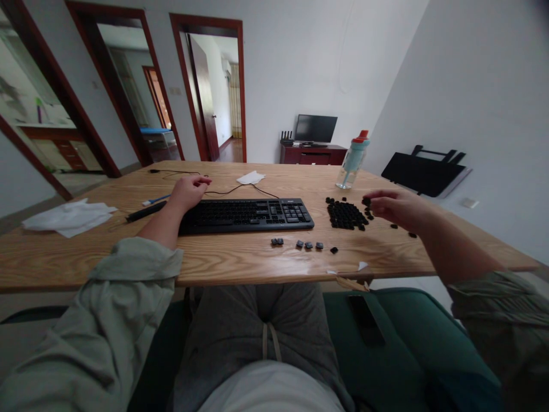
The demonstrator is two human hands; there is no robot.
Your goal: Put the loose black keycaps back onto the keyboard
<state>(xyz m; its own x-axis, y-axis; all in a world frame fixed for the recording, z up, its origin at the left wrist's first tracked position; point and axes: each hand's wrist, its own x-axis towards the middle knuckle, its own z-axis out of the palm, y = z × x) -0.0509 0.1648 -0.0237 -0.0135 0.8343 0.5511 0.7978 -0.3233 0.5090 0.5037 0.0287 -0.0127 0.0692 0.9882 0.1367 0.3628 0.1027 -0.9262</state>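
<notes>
My right hand pinches a black keycap between thumb and fingertips, at the right edge of a cluster of loose black keycaps. A black keyboard lies across the table, its number-pad keys in place at the right; the main section looks darker and lower, as if bare of caps. Over the keyboard's back left corner rests my left hand, fingers curled together, with nothing visible in them. In front of the keyboard sit several separate keycaps, and a few more lie to the right of my right hand.
A clear water bottle with a red and blue top stands behind the keycaps. White tissues lie at the left, another tissue behind the keyboard. A blue-handled brush and a black bar lie left. A phone rests on the green seat.
</notes>
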